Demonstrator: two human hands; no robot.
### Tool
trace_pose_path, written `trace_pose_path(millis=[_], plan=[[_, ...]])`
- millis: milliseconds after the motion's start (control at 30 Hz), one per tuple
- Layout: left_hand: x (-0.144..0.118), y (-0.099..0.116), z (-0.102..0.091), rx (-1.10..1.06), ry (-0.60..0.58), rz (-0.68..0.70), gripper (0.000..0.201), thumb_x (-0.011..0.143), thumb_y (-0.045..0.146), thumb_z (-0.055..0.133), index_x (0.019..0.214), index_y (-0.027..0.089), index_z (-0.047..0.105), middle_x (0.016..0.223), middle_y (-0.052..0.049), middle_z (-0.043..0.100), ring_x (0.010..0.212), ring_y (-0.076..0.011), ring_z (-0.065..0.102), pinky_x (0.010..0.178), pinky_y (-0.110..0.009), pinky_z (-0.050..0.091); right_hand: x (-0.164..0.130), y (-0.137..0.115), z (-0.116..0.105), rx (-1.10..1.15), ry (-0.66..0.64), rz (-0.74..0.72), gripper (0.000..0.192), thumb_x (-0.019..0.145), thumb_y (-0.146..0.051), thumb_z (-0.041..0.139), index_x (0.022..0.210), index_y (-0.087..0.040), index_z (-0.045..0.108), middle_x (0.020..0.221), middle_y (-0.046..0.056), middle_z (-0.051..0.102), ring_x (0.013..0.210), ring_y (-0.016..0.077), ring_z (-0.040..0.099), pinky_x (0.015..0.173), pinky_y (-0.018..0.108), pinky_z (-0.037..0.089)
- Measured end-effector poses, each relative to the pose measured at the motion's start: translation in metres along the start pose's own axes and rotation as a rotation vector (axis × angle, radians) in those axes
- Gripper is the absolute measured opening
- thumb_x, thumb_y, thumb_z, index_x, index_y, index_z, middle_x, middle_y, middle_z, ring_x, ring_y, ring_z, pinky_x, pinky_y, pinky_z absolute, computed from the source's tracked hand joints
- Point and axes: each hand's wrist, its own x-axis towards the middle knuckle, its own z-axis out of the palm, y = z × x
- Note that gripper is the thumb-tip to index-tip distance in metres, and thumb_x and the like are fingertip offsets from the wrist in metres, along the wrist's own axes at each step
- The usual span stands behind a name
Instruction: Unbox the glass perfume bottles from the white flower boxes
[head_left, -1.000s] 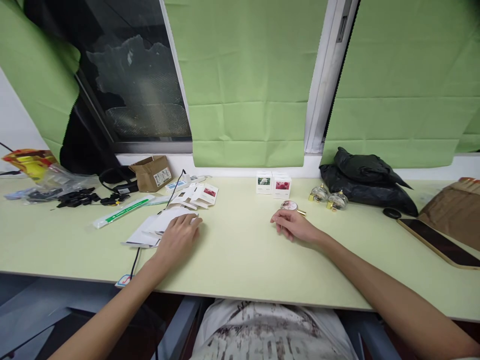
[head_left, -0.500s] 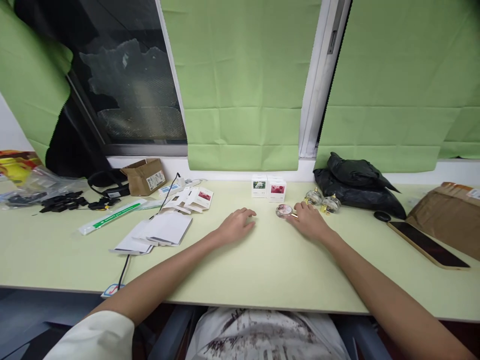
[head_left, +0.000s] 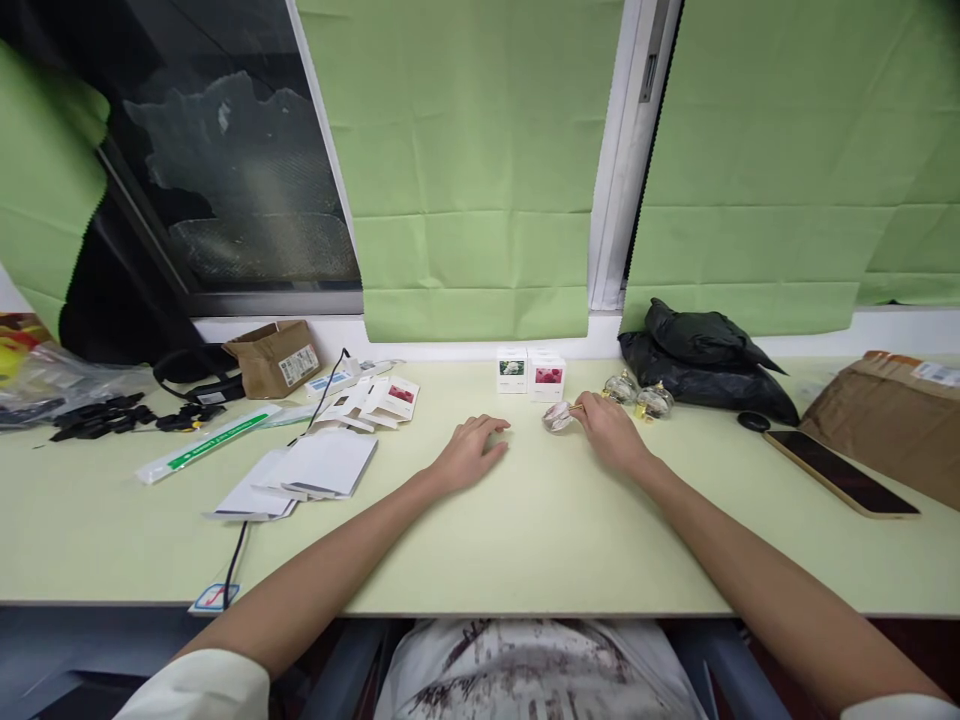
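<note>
Two small boxes (head_left: 529, 372) stood closed at the back of the counter (head_left: 525, 540), with two round glass bottles (head_left: 637, 395) loose beside them. My right hand (head_left: 611, 435) had its grip closed on a third bottle (head_left: 559, 415), tipped just in front of the boxes. My left hand (head_left: 471, 455) lay flat and empty nearby, so I judged the boxing barely begun, with flat cartons (head_left: 315, 465) waiting unfolded to the left.

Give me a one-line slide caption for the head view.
Right hand lifts a small glass bottle off the desk; left hand rests flat nearby.
</note>
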Motion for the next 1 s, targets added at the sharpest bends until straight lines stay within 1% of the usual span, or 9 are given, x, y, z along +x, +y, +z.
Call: trace_pose_path(millis=[100, 200, 367, 567, 667, 767, 833, 900, 1000], plan=[[0.000, 0.005, 0.000, -0.031, -0.009, 0.010, 0.032, 0.099, 0.034, 0.055, 0.130, 0.026, 0.061, 0.126, -0.007, 0.067, 0.119, -0.0269, 0.059, 0.106, -0.045, 0.043, -0.001, -0.009, 0.000, 0.144, 0.119, -0.054, 0.028, 0.109, -0.033, 0.034, 0.112, -0.019, 0.058, 0.109, 0.013, 0.068, 0.101, 0.0299, 0.059, 0.090, 0.040, 0.043], [0.000, 0.010, 0.001, -0.063, -0.009, 0.002, 0.033, 0.099, 0.035, 0.056, 0.130, 0.026, 0.061, 0.125, -0.007, 0.067, 0.118, -0.0267, 0.060, 0.105, -0.045, 0.044, -0.004, -0.020, 0.000, 0.242, 0.176, -0.093, 0.031, 0.109, -0.030, 0.032, 0.121, -0.020, 0.059, 0.114, 0.013, 0.066, 0.104, 0.0302, 0.056, 0.093, 0.043, 0.044], [-0.001, 0.018, 0.003, -0.131, -0.023, 0.006, 0.039, 0.099, 0.038, 0.057, 0.136, 0.027, 0.058, 0.126, -0.007, 0.067, 0.120, -0.0266, 0.060, 0.108, -0.045, 0.044, -0.009, -0.035, -0.001, 0.385, 0.138, -0.208, 0.035, 0.108, -0.027, 0.031, 0.131, -0.023, 0.057, 0.120, 0.012, 0.066, 0.109, 0.0298, 0.054, 0.098, 0.045, 0.045], [-0.005, 0.029, 0.004, -0.226, -0.028, -0.021, 0.056, 0.095, 0.049, 0.063, 0.145, 0.026, 0.052, 0.141, -0.010, 0.061, 0.128, -0.0283, 0.057, 0.109, -0.044, 0.044, -0.015, -0.050, -0.006, 0.556, 0.089, -0.309, 0.037, 0.108, -0.024, 0.031, 0.137, -0.028, 0.055, 0.124, 0.009, 0.067, 0.115, 0.0269, 0.055, 0.100, 0.045, 0.047], [-0.005, 0.035, 0.003, -0.278, -0.038, -0.033, 0.053, 0.094, 0.052, 0.065, 0.138, 0.024, 0.059, 0.137, -0.011, 0.064, 0.125, -0.0290, 0.059, 0.105, -0.042, 0.046, -0.017, -0.056, -0.007, 0.620, 0.055, -0.278, 0.036, 0.108, -0.029, 0.036, 0.139, -0.029, 0.054, 0.125, 0.009, 0.067, 0.118, 0.0262, 0.057, 0.102, 0.045, 0.047], [-0.003, 0.042, 0.002, -0.306, -0.068, -0.027, 0.045, 0.094, 0.054, 0.064, 0.126, 0.023, 0.067, 0.122, -0.009, 0.070, 0.112, -0.0281, 0.063, 0.098, -0.041, 0.048, -0.018, -0.059, -0.006, 0.662, 0.031, -0.222, 0.034, 0.106, -0.036, 0.045, 0.138, -0.029, 0.055, 0.121, 0.009, 0.067, 0.113, 0.0252, 0.060, 0.100, 0.043, 0.048], [-0.002, 0.045, 0.002, -0.307, -0.080, -0.027, 0.043, 0.094, 0.056, 0.063, 0.120, 0.023, 0.069, 0.113, -0.008, 0.072, 0.104, -0.0267, 0.064, 0.093, -0.039, 0.049, -0.018, -0.060, -0.005, 0.677, 0.023, -0.193, 0.034, 0.105, -0.039, 0.049, 0.137, -0.029, 0.056, 0.117, 0.008, 0.067, 0.107, 0.0241, 0.062, 0.097, 0.040, 0.049], [-0.002, 0.046, 0.002, -0.300, -0.078, -0.032, 0.042, 0.094, 0.057, 0.062, 0.115, 0.022, 0.070, 0.107, -0.007, 0.072, 0.098, -0.0251, 0.064, 0.089, -0.038, 0.049, -0.018, -0.060, -0.005, 0.676, 0.014, -0.176, 0.031, 0.104, -0.040, 0.051, 0.132, -0.028, 0.059, 0.112, 0.007, 0.067, 0.105, 0.0237, 0.061, 0.093, 0.039, 0.049], [-0.002, 0.046, 0.004, -0.295, -0.068, -0.037, 0.041, 0.093, 0.057, 0.062, 0.113, 0.022, 0.070, 0.104, -0.006, 0.071, 0.096, -0.0242, 0.063, 0.085, -0.036, 0.049, -0.017, -0.061, -0.005, 0.656, 0.011, -0.177, 0.023, 0.103, -0.040, 0.054, 0.119, -0.027, 0.062, 0.105, 0.006, 0.067, 0.102, 0.0240, 0.059, 0.089, 0.038, 0.047]])
